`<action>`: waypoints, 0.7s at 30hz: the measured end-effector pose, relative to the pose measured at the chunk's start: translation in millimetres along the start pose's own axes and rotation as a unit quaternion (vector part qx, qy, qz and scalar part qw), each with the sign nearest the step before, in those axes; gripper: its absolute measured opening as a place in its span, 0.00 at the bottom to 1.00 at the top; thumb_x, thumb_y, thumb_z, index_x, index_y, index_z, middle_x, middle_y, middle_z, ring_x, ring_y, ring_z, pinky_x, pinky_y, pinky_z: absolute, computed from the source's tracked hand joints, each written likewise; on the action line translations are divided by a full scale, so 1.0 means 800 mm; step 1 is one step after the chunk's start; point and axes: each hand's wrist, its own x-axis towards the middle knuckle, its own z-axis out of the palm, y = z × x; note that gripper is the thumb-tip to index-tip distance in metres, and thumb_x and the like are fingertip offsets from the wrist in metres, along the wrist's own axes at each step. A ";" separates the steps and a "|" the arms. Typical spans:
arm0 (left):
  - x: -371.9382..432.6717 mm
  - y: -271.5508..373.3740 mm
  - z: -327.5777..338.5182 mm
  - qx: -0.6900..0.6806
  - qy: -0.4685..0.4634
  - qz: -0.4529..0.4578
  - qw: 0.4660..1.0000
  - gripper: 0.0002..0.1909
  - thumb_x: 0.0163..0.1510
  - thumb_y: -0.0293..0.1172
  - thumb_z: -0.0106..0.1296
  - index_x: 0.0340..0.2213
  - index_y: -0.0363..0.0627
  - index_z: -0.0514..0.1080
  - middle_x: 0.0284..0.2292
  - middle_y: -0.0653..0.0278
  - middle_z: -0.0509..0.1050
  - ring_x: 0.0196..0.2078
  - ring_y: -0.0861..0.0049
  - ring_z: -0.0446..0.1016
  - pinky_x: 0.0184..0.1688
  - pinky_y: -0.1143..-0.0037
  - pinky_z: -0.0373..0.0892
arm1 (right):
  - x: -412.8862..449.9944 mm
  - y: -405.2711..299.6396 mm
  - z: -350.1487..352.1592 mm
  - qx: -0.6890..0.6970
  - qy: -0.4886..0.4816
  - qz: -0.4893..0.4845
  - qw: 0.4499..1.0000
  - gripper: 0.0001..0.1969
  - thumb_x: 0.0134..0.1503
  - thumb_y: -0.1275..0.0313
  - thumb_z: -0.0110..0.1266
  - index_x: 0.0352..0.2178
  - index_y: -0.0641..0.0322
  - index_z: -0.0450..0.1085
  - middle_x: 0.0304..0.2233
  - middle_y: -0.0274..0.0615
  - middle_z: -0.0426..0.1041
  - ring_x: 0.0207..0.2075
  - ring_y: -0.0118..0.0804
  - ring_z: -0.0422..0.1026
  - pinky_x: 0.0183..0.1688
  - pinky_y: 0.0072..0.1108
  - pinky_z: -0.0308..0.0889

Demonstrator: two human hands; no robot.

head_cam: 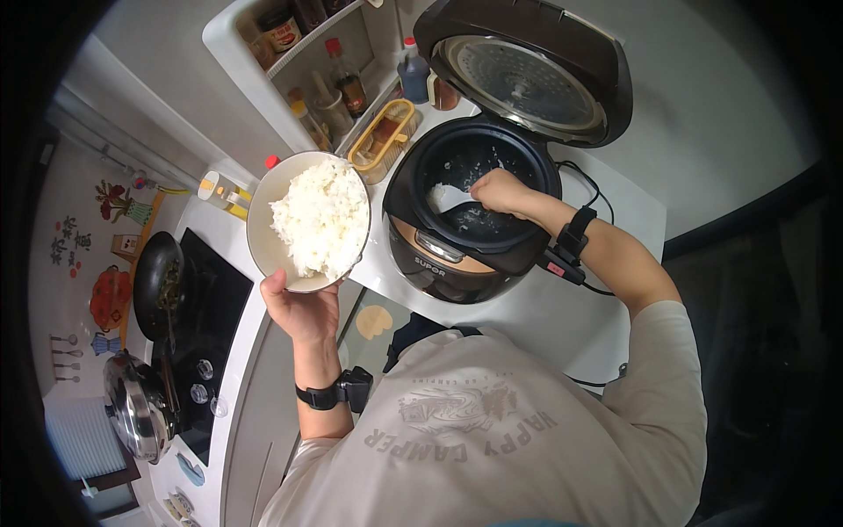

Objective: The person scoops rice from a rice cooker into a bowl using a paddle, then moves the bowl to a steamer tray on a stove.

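My left hand (303, 304) grips the near edge of a cream-coloured bowl (260, 221), its thumb over the rim. A large mound of cooked white rice (323, 221) fills much of the bowl. Inside the dark pot (471, 227) of a Supor rice cooker (454, 283), my right hand (502, 191) holds a white rice paddle (454, 197). Some rice lies at the paddle's blade, and loose grains cling to the pot's bottom and wall. The cooker's lid (527, 79) stands raised behind the pot.
Behind the bowl are a yellow-rimmed seasoning box (382, 141), bottles (413, 72) and a white shelf unit (237, 39). An oil container (224, 194) stands left. A frying pan (158, 286) and a lidded steel pot (135, 408) are at the hob (220, 283). A black cable (596, 188) runs right of the cooker.
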 end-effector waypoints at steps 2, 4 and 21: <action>-0.001 0.002 -0.009 0.003 -0.005 0.000 1.000 0.37 0.49 0.47 0.42 0.56 0.38 0.53 0.52 0.51 0.65 0.49 0.57 0.71 0.41 0.62 0.74 | -0.001 -0.005 -0.002 0.083 -0.007 0.020 0.996 0.10 0.48 0.74 0.45 0.25 0.67 0.74 0.14 0.40 0.66 0.11 0.29 0.60 0.13 0.25 0.54; -0.003 0.002 -0.010 0.004 -0.010 -0.001 1.000 0.37 0.49 0.47 0.42 0.56 0.38 0.53 0.52 0.51 0.65 0.48 0.58 0.71 0.40 0.63 0.74 | 0.003 0.006 -0.018 0.101 0.030 0.017 0.994 0.09 0.49 0.74 0.46 0.27 0.67 0.73 0.13 0.39 0.65 0.10 0.27 0.58 0.11 0.23 0.49; -0.003 0.001 -0.019 0.021 -0.015 0.016 1.000 0.37 0.50 0.47 0.40 0.57 0.37 0.50 0.54 0.46 0.62 0.51 0.50 0.68 0.48 0.52 0.70 | -0.021 0.007 -0.026 -0.102 0.104 -0.176 0.974 0.14 0.55 0.68 0.45 0.37 0.63 0.74 0.27 0.47 0.76 0.27 0.40 0.74 0.34 0.26 0.68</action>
